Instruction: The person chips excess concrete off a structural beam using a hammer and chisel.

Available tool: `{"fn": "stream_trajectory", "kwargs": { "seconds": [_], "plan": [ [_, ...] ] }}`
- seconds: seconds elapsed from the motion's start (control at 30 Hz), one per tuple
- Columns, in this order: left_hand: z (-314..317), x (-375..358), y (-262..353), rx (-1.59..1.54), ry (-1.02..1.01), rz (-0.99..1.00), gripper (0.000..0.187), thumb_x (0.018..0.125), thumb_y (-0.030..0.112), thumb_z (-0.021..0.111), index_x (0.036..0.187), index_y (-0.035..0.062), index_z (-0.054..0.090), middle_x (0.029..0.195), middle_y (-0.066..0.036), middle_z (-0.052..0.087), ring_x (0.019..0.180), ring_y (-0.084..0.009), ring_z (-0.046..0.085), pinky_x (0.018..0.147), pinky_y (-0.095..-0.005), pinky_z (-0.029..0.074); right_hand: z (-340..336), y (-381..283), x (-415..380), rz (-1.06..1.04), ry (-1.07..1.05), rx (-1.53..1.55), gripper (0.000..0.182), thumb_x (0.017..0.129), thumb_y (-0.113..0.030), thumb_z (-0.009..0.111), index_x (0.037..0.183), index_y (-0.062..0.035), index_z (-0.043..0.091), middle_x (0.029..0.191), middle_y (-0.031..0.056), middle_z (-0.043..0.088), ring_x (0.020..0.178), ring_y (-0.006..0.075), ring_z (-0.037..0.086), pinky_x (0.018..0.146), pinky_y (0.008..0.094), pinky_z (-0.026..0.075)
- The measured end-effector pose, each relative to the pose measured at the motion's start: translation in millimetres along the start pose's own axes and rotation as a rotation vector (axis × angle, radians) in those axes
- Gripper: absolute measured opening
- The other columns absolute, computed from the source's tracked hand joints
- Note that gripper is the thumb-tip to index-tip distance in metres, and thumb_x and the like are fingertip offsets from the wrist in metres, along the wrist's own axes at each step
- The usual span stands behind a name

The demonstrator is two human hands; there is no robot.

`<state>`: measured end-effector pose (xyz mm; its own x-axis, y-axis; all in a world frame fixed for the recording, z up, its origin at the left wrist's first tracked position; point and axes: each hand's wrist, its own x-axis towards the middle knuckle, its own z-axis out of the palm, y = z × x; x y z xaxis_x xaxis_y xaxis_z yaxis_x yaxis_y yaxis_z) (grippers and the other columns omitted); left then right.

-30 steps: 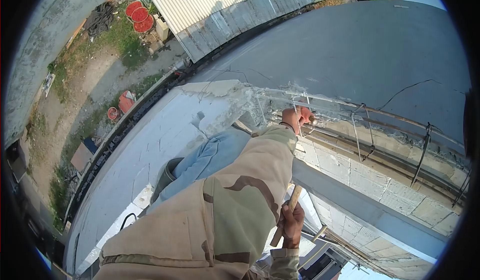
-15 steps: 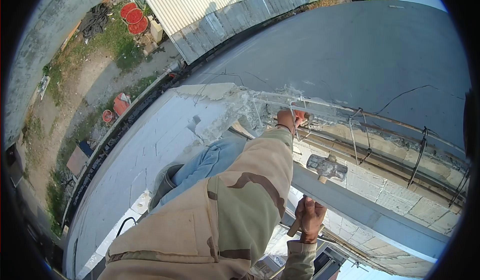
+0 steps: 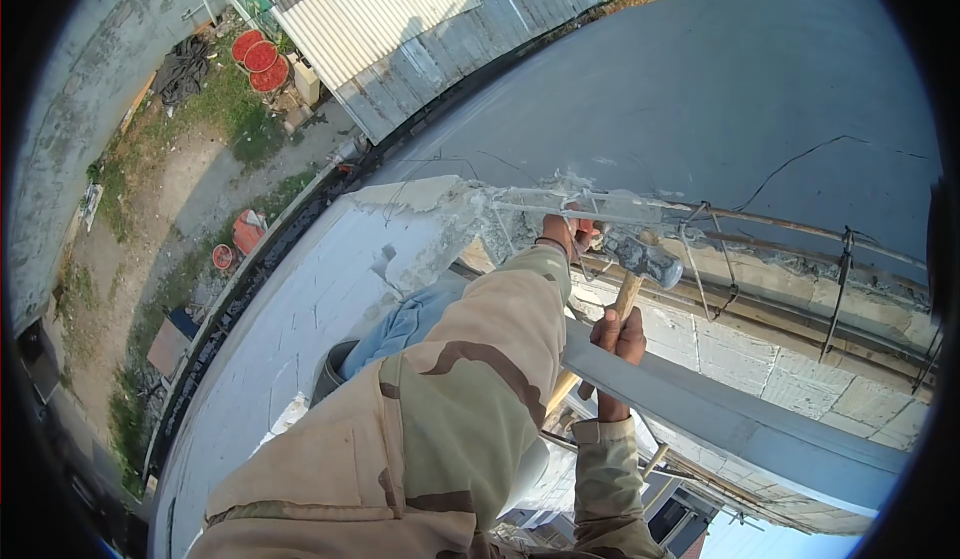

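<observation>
Left hand: your left hand (image 3: 570,234) is at the broken concrete (image 3: 480,209), among the thin bars at the near end of the rebar cage (image 3: 775,224). Its fingers are curled inward; bars and the hammer partly cover them, so how tightly they close, and on what, you cannot tell. A dark wristband (image 3: 550,243) circles the wrist.
Right hand: your right hand (image 3: 618,339) is below the left one, fingers wrapped closed around the wooden handle (image 3: 627,297), just above the grey beam (image 3: 720,399).
Hammer: the hammer (image 3: 645,259) is in your right hand, its heavy metal head up and right beside your left hand. Whether the head touches anything there, you cannot tell.
Rebar: the cage runs from the broken concrete toward the right of your view, its long bars tied by bent cross-pieces, along the lower edge of the smooth grey expanse (image 3: 700,109).
Blocks: pale blockwork (image 3: 800,369) shows between the cage and the beam.
Your sleeve: the left camouflage sleeve (image 3: 470,439) spans the foreground, with blue cloth (image 3: 400,329) beside it.
Ground beyond: red baskets (image 3: 262,57) stand at upper left, near the corrugated roof (image 3: 380,9).
</observation>
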<state>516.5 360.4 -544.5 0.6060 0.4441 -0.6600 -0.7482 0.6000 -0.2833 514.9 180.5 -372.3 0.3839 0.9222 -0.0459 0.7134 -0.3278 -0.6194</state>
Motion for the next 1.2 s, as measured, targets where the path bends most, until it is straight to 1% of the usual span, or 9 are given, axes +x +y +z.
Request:
{"fn": "stream_trajectory", "kwargs": {
  "seconds": [0.2, 0.33, 0.4, 0.47, 0.5, 0.8, 0.9, 1.1, 1.2],
  "plan": [
    [-11.1, 10.0, 9.2, -0.046, -0.035, -0.23, 0.023, 0.089, 0.007, 0.061, 0.068, 0.0098, 0.054, 0.059, -0.002, 0.049, 0.048, -0.0131, 0.046, 0.04, -0.0239, 0.038, -2.8, 6.1, -4.3, -0.132, 0.112, -0.317, 0.032, 0.108, -0.034, 0.057, 0.094, -0.0056, 0.053, 0.061, 0.0018, 0.054, 0.054, 0.0091, 0.051, 0.048, 0.0312, 0.04],
    [-16.0, 1.8, -0.3, -0.159, -0.052, -0.067, 0.025, 0.092, 0.007, 0.063, 0.07, 0.0126, 0.052, 0.06, -0.002, 0.043, 0.049, -0.0138, 0.038, 0.047, -0.0242, 0.037, 7.2, 24.6, -0.3, -0.139, 0.096, -0.387, 0.034, 0.108, -0.035, 0.056, 0.092, -0.0055, 0.052, 0.061, 0.0055, 0.055, 0.052, 0.0147, 0.051, 0.048, 0.0352, 0.039],
    [-39.4, 43.1, -5.8, -0.042, -0.158, -0.097, 0.02, 0.095, 0.008, 0.055, 0.076, 0.0044, 0.061, 0.069, -0.004, 0.057, 0.053, -0.0162, 0.046, 0.045, -0.027, 0.034, 16.4, 27.7, 5.8, -0.08, 0.051, -0.449, 0.035, 0.108, -0.036, 0.056, 0.092, -0.0046, 0.051, 0.06, 0.0078, 0.053, 0.052, 0.0183, 0.051, 0.049, 0.0377, 0.039],
    [-46.5, 64.4, -17.0, 0.224, -0.305, 0.159, 0.024, 0.092, 0.012, 0.06, 0.07, 0.0133, 0.053, 0.062, 0.0, 0.043, 0.05, -0.0157, 0.038, 0.049, -0.0254, 0.034, 15.4, 16.7, 5.9, -0.093, 0.042, -0.423, 0.035, 0.108, -0.035, 0.056, 0.091, -0.0038, 0.05, 0.059, 0.0102, 0.053, 0.051, 0.0208, 0.05, 0.049, 0.0396, 0.039],
    [-15.2, 18.3, 0.6, -0.119, 0.001, -0.128, 0.022, 0.09, 0.018, 0.061, 0.069, 0.0134, 0.055, 0.062, 0.001, 0.043, 0.049, -0.0159, 0.039, 0.045, -0.026, 0.033, 12.5, 3.8, 2.7, -0.081, 0.039, -0.394, 0.034, 0.108, -0.034, 0.056, 0.091, -0.0039, 0.05, 0.059, 0.0105, 0.054, 0.05, 0.0209, 0.049, 0.048, 0.0396, 0.039],
    [-28.7, 42.0, -16.9, 0.083, -0.142, 0.04, 0.028, 0.09, 0.009, 0.054, 0.062, 0.012, 0.052, 0.064, -0.006, 0.058, 0.048, -0.0181, 0.049, 0.04, -0.0271, 0.034, 20.2, 33.5, -0.6, -0.219, 0.204, -0.463, 0.032, 0.107, -0.029, 0.057, 0.092, -0.0025, 0.047, 0.057, 0.0134, 0.054, 0.046, 0.0329, 0.054, 0.046, 0.0431, 0.042],
    [-54.6, 120.1, -34.4, -0.017, -0.17, 0.116, 0.038, 0.096, 0.017, 0.051, 0.059, 0.0126, 0.052, 0.059, -0.005, 0.056, 0.047, -0.0193, 0.048, 0.039, -0.0291, 0.033, 19.7, 12.4, 8.0, -0.131, 0.096, -0.452, 0.032, 0.108, -0.028, 0.055, 0.089, -0.003, 0.047, 0.056, 0.0108, 0.053, 0.045, 0.0265, 0.053, 0.046, 0.0398, 0.041],
    [-16.2, 20.3, -4.0, 0.06, -0.035, -0.059, 0.037, 0.096, 0.019, 0.054, 0.06, 0.0127, 0.051, 0.059, -0.004, 0.055, 0.044, -0.0185, 0.044, 0.038, -0.0304, 0.03, 28.4, -1.6, -4.7, -0.265, 0.357, -0.208, 0.038, 0.108, -0.037, 0.052, 0.092, -0.0021, 0.054, 0.058, 0.0111, 0.052, 0.049, 0.0208, 0.049, 0.047, 0.0384, 0.039],
    [-32.1, 53.9, -19.7, 0.082, -0.036, 0.055, 0.034, 0.095, 0.014, 0.054, 0.061, 0.0127, 0.049, 0.059, -0.003, 0.052, 0.043, -0.0187, 0.043, 0.039, -0.0306, 0.032, 28.3, 25.4, 6.6, -0.15, 0.127, -0.49, 0.034, 0.109, -0.029, 0.052, 0.089, -0.0028, 0.046, 0.057, 0.0104, 0.054, 0.049, 0.0214, 0.055, 0.048, 0.0356, 0.043]
  ]
}}
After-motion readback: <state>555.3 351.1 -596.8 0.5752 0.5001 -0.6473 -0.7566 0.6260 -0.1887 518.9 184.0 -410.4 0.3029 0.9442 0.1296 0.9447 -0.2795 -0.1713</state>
